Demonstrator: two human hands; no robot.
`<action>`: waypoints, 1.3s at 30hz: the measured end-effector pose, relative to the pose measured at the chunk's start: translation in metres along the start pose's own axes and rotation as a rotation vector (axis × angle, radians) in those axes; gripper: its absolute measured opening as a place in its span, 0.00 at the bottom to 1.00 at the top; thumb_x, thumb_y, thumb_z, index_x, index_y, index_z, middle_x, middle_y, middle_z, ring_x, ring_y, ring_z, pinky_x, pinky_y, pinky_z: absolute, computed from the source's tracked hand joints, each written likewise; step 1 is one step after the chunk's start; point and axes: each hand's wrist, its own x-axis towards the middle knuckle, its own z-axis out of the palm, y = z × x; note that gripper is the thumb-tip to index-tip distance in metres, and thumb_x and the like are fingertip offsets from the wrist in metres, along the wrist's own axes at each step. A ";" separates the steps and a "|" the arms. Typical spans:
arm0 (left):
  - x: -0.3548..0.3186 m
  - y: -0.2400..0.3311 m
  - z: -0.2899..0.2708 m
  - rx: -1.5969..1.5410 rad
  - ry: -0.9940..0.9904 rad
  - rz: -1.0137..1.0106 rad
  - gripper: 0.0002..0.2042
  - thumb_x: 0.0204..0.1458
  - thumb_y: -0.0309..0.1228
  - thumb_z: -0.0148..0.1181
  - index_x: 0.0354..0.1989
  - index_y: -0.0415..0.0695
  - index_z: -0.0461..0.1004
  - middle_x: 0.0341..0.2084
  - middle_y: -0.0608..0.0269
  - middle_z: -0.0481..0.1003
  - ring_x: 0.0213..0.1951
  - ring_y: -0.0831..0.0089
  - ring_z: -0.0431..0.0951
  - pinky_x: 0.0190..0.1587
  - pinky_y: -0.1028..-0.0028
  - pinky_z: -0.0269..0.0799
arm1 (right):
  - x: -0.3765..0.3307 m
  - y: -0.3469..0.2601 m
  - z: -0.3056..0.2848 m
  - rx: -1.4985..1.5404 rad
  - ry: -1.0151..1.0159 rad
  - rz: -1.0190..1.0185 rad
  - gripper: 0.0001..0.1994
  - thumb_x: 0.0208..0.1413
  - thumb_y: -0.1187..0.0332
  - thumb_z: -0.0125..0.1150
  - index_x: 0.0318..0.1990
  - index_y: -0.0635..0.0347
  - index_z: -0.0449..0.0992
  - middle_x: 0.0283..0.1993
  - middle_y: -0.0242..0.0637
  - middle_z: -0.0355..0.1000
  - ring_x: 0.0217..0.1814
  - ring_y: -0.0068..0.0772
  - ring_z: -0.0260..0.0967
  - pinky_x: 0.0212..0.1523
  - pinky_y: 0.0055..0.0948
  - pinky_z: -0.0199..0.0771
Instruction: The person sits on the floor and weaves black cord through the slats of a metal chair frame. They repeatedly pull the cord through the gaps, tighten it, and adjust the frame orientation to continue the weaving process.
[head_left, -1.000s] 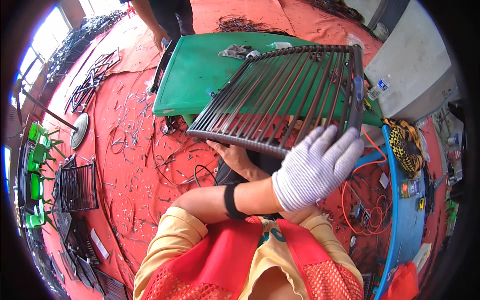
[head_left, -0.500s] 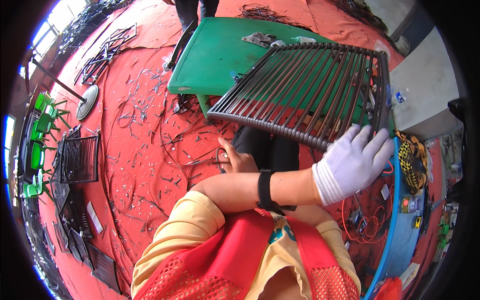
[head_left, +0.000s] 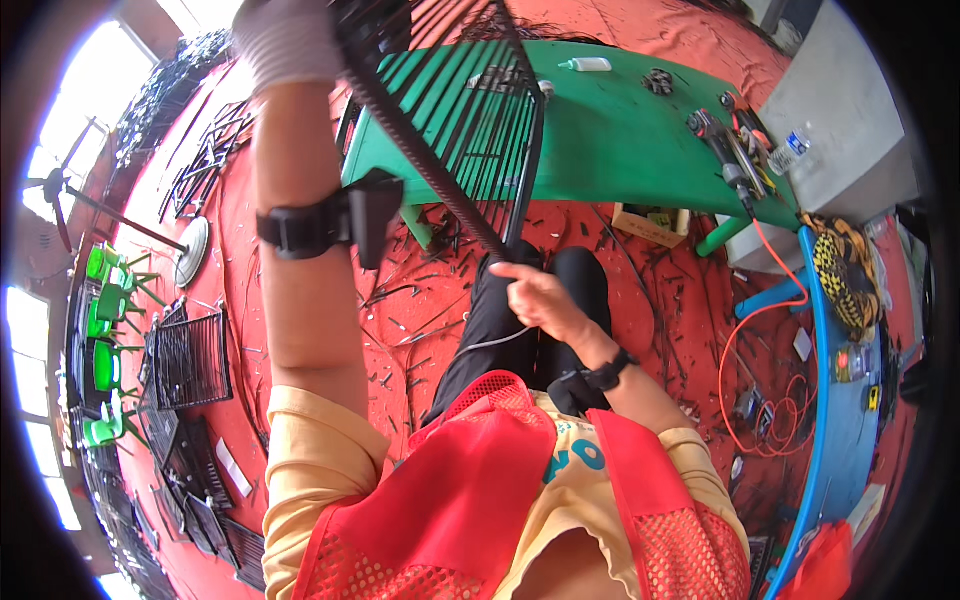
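Observation:
A dark slatted panel [head_left: 425, 150], with cord wrapped round its thick edge bar, is tilted up above my lap and the green table's left part. At the upper left, my gloved left hand [head_left: 288, 45] holds its upper edge; the fingertips are hidden. Bare, my right hand [head_left: 545, 303] is at the panel's lower corner, its index finger stretched to the bar end and the other fingers curled. A thin grey strand [head_left: 490, 343] runs from beside that hand across my leg; what the curled fingers hold is hidden.
On the green table [head_left: 620, 130] lie a power drill [head_left: 722, 150], other tools and a white squeeze bottle [head_left: 586, 65]. An orange hose [head_left: 728, 400] hangs beside the blue table [head_left: 815, 450]. A small box [head_left: 650, 225] stands underneath. Scraps litter the red floor; a fan [head_left: 190, 245] stands left.
My left hand has swung from the right to the upper left, turning the panel upward. My arms have uncrossed, and my right hand has moved right to the panel's lower corner.

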 end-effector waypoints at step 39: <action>-0.400 0.005 -0.032 -1.428 0.123 -1.823 0.23 0.58 0.49 0.49 0.57 0.49 0.65 0.54 0.61 0.69 0.57 0.58 0.67 0.58 0.52 0.64 | -0.102 -0.024 -0.160 0.548 0.918 -0.109 0.16 0.60 0.52 0.47 0.34 0.55 0.71 0.14 0.22 0.51 0.11 0.16 0.44 0.08 0.17 0.43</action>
